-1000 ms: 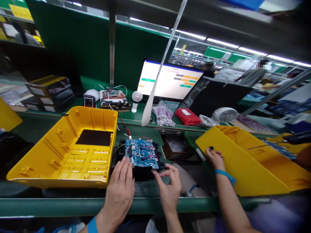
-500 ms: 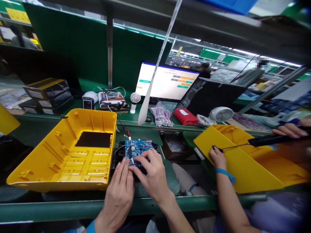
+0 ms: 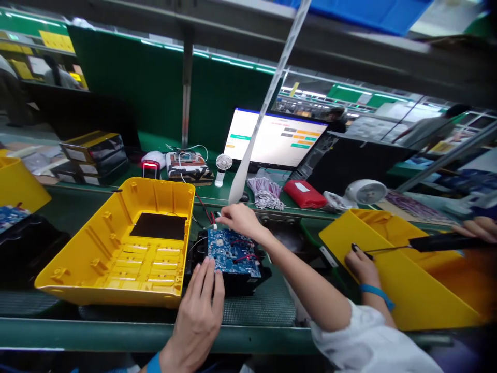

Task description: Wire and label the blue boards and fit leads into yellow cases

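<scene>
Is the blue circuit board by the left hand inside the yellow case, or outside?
Outside: the blue circuit board lies beyond the right wall of the yellow case, near the left hand.

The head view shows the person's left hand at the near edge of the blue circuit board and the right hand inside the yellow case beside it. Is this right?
One part is wrong: the head view shows the right hand at the far edge of the blue circuit board, not inside the yellow case.
</scene>
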Tool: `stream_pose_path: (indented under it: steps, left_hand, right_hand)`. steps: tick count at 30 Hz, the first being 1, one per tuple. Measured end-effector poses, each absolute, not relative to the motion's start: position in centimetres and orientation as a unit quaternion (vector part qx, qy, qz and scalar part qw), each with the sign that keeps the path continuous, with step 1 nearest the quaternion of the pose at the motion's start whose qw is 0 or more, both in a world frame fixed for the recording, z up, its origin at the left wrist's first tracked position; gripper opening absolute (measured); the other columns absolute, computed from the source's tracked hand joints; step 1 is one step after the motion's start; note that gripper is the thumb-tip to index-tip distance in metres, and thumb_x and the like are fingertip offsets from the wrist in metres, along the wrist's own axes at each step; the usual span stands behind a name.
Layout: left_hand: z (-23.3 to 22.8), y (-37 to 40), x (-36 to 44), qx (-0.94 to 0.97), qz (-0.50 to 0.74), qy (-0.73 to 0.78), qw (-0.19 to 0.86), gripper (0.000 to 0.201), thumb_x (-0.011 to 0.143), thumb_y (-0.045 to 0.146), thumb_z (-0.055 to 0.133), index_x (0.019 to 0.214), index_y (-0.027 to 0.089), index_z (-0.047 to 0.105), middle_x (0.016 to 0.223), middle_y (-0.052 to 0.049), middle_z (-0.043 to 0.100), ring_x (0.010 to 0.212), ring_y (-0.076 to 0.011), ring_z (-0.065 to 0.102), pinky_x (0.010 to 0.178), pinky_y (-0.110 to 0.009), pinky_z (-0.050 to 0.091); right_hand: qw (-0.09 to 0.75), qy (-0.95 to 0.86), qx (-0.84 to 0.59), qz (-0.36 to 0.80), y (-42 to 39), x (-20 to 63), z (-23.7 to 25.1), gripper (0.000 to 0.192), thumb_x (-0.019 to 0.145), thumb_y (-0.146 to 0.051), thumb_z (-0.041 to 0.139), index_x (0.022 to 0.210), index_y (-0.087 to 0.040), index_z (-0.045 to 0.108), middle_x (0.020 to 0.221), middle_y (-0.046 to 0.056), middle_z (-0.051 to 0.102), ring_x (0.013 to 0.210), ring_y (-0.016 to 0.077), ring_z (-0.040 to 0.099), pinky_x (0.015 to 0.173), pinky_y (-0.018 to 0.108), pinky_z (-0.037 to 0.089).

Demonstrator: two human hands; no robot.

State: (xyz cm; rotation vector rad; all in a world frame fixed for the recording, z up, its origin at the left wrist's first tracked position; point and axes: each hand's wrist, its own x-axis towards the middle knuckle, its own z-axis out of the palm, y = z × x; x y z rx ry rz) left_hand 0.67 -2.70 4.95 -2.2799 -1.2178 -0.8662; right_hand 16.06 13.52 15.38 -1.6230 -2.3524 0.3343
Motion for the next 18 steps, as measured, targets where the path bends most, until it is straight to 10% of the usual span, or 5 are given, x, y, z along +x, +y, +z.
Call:
stream_pose_path:
  steps: [18]
  left_hand:
    - [6.9,-2.5,0.8,-0.818,-0.327,-0.414,0.228,0.043,0.082,-0.001,0.041,0.121,0.008,0.059,0.125,-0.026,0.057,0.122,-0.0375,0.050,0.092,-0.048,0.054]
  right_hand:
    - [0.103,-0.792,-0.554,0.236,15.5,14.3,13.8,0.033,0.089,-0.025,0.052,0.057,-0.019,0.056,0.061,0.003,0.067,0.063,0.0159,0.064,0.060,0.023,0.041]
